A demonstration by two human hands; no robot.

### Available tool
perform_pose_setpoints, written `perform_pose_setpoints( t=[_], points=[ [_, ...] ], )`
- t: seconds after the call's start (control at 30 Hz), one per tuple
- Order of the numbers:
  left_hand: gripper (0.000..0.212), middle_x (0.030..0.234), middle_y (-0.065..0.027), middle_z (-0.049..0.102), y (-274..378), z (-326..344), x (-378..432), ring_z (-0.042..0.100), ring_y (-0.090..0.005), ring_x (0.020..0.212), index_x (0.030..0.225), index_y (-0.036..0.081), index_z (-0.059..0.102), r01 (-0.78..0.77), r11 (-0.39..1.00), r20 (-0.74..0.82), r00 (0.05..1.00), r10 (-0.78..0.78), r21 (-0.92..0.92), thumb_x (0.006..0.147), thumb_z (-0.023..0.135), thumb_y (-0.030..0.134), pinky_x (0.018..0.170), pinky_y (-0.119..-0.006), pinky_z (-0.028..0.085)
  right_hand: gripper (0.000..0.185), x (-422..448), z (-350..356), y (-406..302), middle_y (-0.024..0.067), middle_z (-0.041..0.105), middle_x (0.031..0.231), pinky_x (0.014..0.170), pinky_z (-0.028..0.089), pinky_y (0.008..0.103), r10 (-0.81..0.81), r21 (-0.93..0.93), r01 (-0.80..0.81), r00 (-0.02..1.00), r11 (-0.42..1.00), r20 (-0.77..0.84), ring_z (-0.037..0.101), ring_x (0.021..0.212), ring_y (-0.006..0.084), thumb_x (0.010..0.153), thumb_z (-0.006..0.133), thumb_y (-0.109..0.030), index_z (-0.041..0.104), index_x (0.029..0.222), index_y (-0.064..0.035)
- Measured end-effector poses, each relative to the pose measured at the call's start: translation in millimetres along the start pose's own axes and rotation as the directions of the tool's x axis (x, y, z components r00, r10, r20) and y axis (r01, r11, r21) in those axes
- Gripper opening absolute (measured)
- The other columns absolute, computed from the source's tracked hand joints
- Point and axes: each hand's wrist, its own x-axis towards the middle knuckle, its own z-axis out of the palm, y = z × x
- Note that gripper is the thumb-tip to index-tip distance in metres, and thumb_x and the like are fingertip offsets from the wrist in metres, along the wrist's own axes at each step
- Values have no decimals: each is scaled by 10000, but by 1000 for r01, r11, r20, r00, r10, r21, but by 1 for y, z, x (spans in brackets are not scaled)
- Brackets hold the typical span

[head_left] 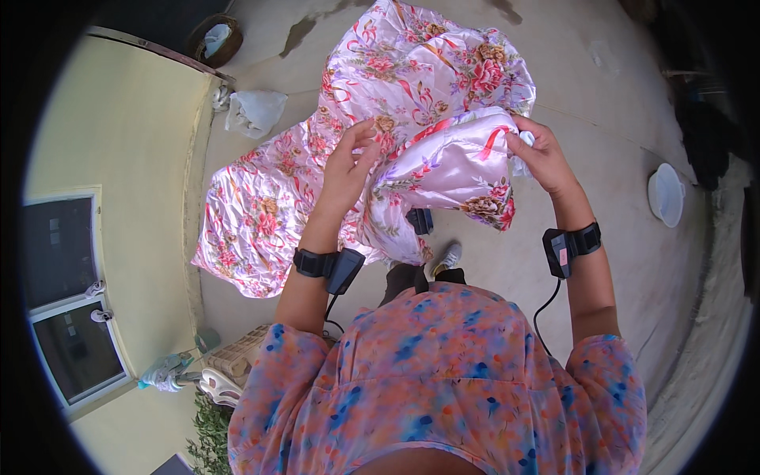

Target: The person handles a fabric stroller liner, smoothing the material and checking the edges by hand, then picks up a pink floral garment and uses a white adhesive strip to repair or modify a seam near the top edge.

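Note:
A large sheet of shiny pink satin fabric [427,71] printed with red and brown flowers spreads in front of me. Part of it reaches toward the wall on the left, and a fold hangs between my hands. My right hand [541,153] pinches the raised edge of this fold at its right end. A small white piece of cloth [523,157] shows by the thumb; whether it is attached to the fabric cannot be told. Over the middle of the fabric, my left hand [351,169] has its fingers loosely curled and apart from the thumb, with nothing visible between them.
A white plastic basin [666,196] rests on the concrete floor [611,154] to the right. Along the yellow wall [142,136] lies a white plastic bag [256,111]. A round container [222,44] sits farther off. Behind my left arm are a chair [221,386] and a leafy plant [211,436].

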Motion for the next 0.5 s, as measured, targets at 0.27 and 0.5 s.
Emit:
perform_pose_setpoints(
  t=[0.27,0.5],
  points=[
    [300,1034,-63,599,35,54,-3,554,-122,947,1161,-29,520,35,970,286,958,36,-239,931,476,159,845,-258,435,174,22,45,-29,68,643,798,690,464,258,-170,-457,223,973,861,155,572,725,118,781,673,-104,649,928,-15],
    [335,1060,-84,587,-13,28,-7,579,-163,929,1096,-19,535,213,674,-64,930,-361,-707,953,462,275,827,-302,477,107,-1,8,26,32,656,791,695,465,251,-49,-219,-35,930,975,-364,589,727,115,818,635,-107,651,867,-14]
  ],
)
